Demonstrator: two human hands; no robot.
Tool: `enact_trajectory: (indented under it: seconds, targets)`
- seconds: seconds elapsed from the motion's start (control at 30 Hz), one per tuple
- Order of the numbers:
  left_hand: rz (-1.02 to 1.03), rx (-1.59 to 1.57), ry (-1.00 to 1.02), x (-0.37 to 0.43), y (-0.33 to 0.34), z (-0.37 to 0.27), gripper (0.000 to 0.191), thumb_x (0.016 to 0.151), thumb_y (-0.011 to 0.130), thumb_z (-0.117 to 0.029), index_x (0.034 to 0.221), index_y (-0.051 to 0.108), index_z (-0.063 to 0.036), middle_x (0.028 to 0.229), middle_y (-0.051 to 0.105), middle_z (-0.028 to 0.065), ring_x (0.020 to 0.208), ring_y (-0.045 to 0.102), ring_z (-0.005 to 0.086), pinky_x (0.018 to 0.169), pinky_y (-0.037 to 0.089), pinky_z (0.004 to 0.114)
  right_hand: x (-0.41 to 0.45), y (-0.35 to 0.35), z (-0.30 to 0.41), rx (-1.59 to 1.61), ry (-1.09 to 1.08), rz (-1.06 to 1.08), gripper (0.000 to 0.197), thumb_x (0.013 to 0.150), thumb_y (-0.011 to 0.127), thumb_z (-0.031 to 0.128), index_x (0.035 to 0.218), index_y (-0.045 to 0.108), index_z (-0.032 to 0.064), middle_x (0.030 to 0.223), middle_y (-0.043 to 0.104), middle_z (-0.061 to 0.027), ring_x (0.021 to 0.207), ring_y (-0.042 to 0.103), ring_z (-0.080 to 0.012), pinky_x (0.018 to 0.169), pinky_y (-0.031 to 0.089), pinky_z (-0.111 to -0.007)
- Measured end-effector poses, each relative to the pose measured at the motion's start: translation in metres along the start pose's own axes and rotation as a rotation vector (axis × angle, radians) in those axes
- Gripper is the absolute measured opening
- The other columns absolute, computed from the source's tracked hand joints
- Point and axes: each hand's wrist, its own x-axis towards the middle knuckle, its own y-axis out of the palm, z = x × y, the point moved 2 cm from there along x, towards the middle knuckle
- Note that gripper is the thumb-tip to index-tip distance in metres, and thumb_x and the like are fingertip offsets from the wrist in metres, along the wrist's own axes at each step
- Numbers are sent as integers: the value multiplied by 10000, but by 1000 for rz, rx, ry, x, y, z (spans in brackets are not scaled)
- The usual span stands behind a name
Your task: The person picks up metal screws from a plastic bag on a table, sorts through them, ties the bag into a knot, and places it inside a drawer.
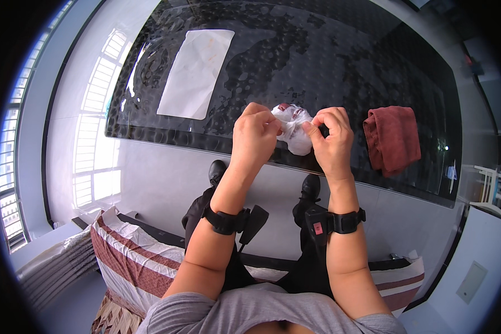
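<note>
A small white plastic bag [297, 135] with something dark red inside rests near the front edge of a dark glass-topped table [330, 62]. From the left, my left hand [256, 129] pinches a twisted end of the bag between thumb and fingers. The opposite end is pinched by my right hand [333, 133], its thumb and forefinger forming a loop. Between them the plastic is drawn into a knot-like twist across the bundle. What exactly the bag holds is hidden by the plastic.
A folded reddish-brown cloth [392, 140] lies on the table to the right. Left of the bag lies a white sheet of paper [198, 73] with faint orange marks. A small blue-and-white item [451, 172] is near the right corner. Below is a striped bedspread [137, 254].
</note>
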Motion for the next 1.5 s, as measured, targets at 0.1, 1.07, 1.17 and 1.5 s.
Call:
enact_trajectory:
  seconds: [0.1, 1.07, 1.17, 1.5]
  targets:
    - [-16, 4, -12, 0, -1, 0, 49, 722, 552, 53, 697, 563, 95, 814, 518, 68, 632, 623, 162, 567, 461, 213, -2, -4, -7, 11, 34, -18, 190, 646, 678, 32, 653, 488, 27, 702, 513, -57, 713, 474, -232, 625, 402, -325]
    - [120, -20, 207, -6, 1, -24, 90, 741, 600, 12, 818, 553, 9, 755, 580, 72, 658, 568, 131, 584, 442, 225, 8, -10, 12, -66, 150, 256, 155, 712, 616, 47, 642, 484, 8, 702, 544, -105, 620, 541, -262, 540, 419, -329]
    - [116, -53, 131, -6, 6, -24, 60, 755, 585, 11, 803, 549, 14, 705, 598, 75, 641, 573, 121, 587, 447, 228, 5, -2, 13, 145, 179, 194, 122, 719, 604, 38, 653, 505, 11, 704, 548, -109, 580, 537, -260, 503, 414, -315]
    - [124, -74, 22, -6, 9, -10, 51, 790, 550, 10, 831, 527, 28, 718, 608, 76, 664, 571, 100, 603, 453, 220, 2, 2, 6, 648, 729, 175, 180, 789, 598, 119, 662, 566, -4, 554, 542, -10, 494, 478, -44, 474, 358, -191]
